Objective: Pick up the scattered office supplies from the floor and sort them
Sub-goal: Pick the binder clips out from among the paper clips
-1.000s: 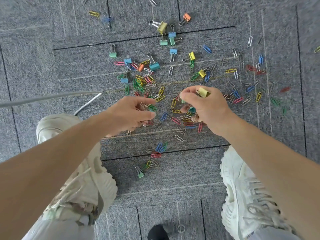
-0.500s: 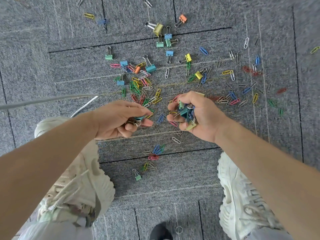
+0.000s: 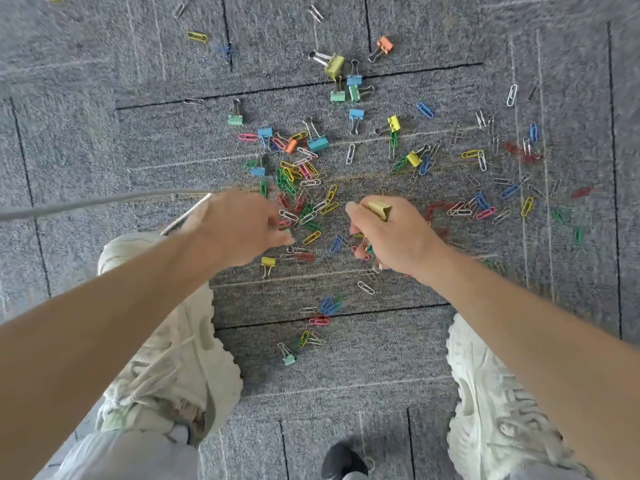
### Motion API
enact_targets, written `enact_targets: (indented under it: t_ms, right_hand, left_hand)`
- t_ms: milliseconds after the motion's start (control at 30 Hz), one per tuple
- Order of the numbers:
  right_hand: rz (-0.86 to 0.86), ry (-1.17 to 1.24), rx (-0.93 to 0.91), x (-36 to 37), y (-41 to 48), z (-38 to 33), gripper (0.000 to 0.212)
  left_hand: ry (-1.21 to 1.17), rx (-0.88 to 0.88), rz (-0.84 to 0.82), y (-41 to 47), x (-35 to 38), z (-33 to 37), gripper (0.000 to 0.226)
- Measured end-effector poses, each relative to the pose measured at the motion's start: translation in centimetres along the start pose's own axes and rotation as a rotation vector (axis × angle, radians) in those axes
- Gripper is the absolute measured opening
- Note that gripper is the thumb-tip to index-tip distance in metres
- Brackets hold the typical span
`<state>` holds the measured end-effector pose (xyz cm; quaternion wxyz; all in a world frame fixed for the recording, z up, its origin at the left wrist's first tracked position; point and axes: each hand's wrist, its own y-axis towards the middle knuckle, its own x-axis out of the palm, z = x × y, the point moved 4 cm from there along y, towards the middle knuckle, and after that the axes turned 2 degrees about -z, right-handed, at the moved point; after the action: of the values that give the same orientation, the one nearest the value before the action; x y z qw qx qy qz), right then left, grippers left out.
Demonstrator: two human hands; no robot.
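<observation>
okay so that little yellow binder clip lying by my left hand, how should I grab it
Pinch the yellow binder clip by its yellow body, from above, finger and thumb on its two flat sides. Its wire handles point toward you and lie flat on the carpet, harder to catch. Your left hand is nearest.

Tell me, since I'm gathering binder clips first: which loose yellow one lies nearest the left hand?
The yellow binder clip just below the left hand; others lie farther up.
</observation>
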<state>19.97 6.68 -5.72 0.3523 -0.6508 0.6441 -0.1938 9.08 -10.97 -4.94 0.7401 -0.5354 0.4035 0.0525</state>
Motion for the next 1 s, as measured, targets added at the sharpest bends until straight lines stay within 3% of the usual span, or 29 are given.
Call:
enact_targets:
  t_ms: [333, 433, 600, 733, 1000]
  right_hand:
    - [-0.048, -0.02, 0.007, 2.2, 0.6, -1.3, 0.034]
    - [-0.048, -0.053, 0.018, 2.5, 0.8, -1.2, 0.034]
    - [-0.039, -0.088, 0.032, 2.7, 1.0, -0.5, 0.035]
    - [-0.046, -0.085, 0.029, 2.8, 1.0, -0.2, 0.036]
    - [-0.029, -0.002, 0.058, 2.1, 0.6, -0.2, 0.036]
  left_hand:
    - [0.043, 0.183, 0.077, -0.7, 2.2, 0.2, 0.042]
    - [0.067, 0.233, 0.087, -0.3, 2.0, 0.8, 0.025]
    - [0.074, 0.173, -0.018, 0.5, 1.3, 0.9, 0.029]
    - [0.045, 0.16, -0.057, 0.7, 1.5, 0.9, 0.013]
    - [-0.036, 0.184, -0.053, 0.4, 2.2, 0.5, 0.012]
